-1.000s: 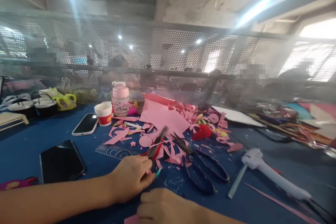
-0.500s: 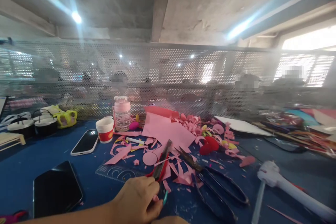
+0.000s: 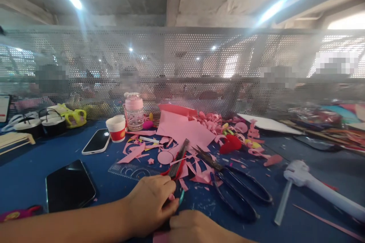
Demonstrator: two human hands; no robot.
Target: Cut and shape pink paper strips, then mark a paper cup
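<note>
My left hand (image 3: 151, 203) is closed, its fingers curled down near the table. At its fingertips a small pink bit shows. My right hand (image 3: 196, 228) is closed too, its fingertips close to the left thumb. Between and below them is pink paper (image 3: 160, 237), mostly hidden by the hands. Just beyond my left hand are red and black scissors (image 3: 179, 161), with a teal loop (image 3: 181, 196) near the fingers. Large scissors with dark blue handles (image 3: 234, 190) rest open to the right. A clear ruler (image 3: 129, 171) lies beyond my left hand.
Pink paper sheets (image 3: 185, 129) and scraps are heaped ahead, with a red heart-like piece (image 3: 230, 144). Two phones, the nearer one black (image 3: 70, 188), lie left by stacked paper cups (image 3: 116, 129) and a bottle (image 3: 134, 112). A white glue gun (image 3: 319, 186) lies right. A perforated screen stands behind.
The view has tipped downward, so the table sits higher in the picture. My right hand shows more, up beside the left thumb, and the pink paper below the hands has come into view.
</note>
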